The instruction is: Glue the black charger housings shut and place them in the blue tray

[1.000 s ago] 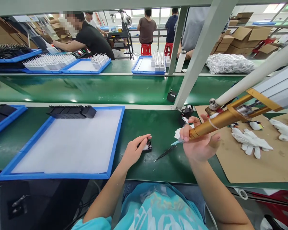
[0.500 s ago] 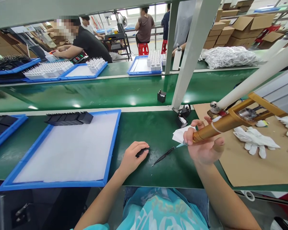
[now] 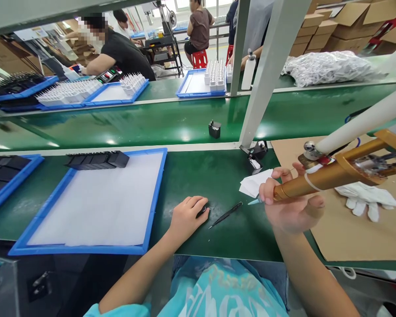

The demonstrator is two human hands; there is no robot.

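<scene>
On the green bench, my left hand (image 3: 188, 219) is closed around a small black part (image 3: 202, 211), most of which its fingers cover. My right hand (image 3: 290, 207) grips a gold-coloured dispenser tool (image 3: 310, 182), whose pale blue nozzle (image 3: 254, 202) points left, just above the bench. Black tweezers (image 3: 226, 215) lie between my two hands. A folded white paper (image 3: 255, 182) is behind the nozzle. At the left, a blue-rimmed tray (image 3: 154, 198) lined with white holds a row of black adapters (image 3: 99, 160) along its back edge.
A slanted grey post (image 3: 267, 66) rises behind the bench, with black parts (image 3: 257, 154) at its foot. One black adapter (image 3: 214, 129) sits on the green belt (image 3: 135, 121). White gloves (image 3: 366, 200) lie on cardboard (image 3: 343, 242) at right. Other people sit beyond.
The tool and my right hand have shifted slightly right. My left hand has turned a little over the black part, covering more of it. The view has shifted a little; the adapter on the belt appears further left.
</scene>
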